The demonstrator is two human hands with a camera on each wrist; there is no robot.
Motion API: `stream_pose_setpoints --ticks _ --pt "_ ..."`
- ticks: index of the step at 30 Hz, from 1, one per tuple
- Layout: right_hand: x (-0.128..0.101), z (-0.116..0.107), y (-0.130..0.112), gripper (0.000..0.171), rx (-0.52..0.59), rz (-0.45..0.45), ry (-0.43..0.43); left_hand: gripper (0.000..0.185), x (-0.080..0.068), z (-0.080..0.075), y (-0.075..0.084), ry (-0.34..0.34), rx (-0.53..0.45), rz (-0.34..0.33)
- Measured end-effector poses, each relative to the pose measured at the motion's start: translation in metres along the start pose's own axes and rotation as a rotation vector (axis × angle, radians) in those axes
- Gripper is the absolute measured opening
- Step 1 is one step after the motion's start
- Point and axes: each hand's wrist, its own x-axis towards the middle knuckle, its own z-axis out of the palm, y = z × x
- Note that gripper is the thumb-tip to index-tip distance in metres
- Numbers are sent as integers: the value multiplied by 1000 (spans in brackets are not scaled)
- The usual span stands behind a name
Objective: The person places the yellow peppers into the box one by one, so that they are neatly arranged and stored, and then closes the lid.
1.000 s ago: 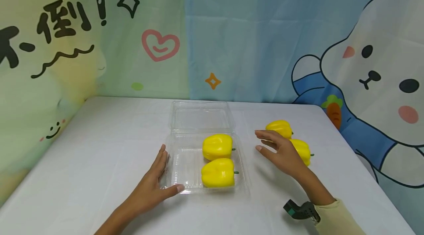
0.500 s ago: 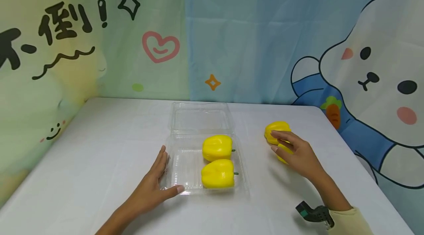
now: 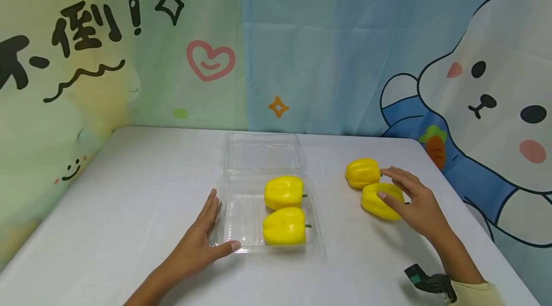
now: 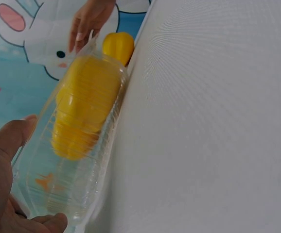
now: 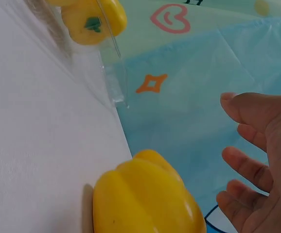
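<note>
Two yellow bell peppers (image 3: pixel 283 192) lie one behind the other in the right half of a clear plastic clamshell box (image 3: pixel 241 215), its lid folded back. My left hand (image 3: pixel 194 246) rests against the box's left side, thumb at the near-left corner; the left wrist view shows the hand (image 4: pixel 2 179) at the box wall. Right of the box, two more yellow bell peppers lie on the table, a far one (image 3: pixel 362 173) and a near one (image 3: pixel 375 205). My right hand (image 3: pixel 418 203) hovers at the near one, fingers spread; in the right wrist view a gap separates the hand (image 5: pixel 272 165) from a pepper (image 5: pixel 145 199).
A white cloth covers the table (image 3: pixel 129 210). Behind it hangs a printed curtain (image 3: pixel 319 57) with cartoon figures. The box lid (image 3: pixel 263 150) lies flat toward the back edge. A dark device (image 3: pixel 431 282) sits at my right wrist.
My right hand has moved right, away from the box side, across to the right end of the near loose pepper. The left hand and the box stay in place.
</note>
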Motion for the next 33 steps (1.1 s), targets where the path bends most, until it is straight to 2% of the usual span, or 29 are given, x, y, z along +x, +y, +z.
stream_pose_setpoints --ticks 5,16,26,30,33 --pt "-2 -7 6 53 -35 64 -11 112 0 0 1 -2 -13 2" --pt "-4 -9 26 80 15 160 -195 114 1 -1 1 -3 -1 -5" --pt "-5 -6 32 105 25 242 -272 113 0 -1 1 -1 -6 -1" --pt "-6 -6 32 105 20 274 -305 114 -1 -1 1 0 -8 -8" --pt "-6 -7 33 95 -14 274 -321 114 0 -1 0 2 -14 -8"
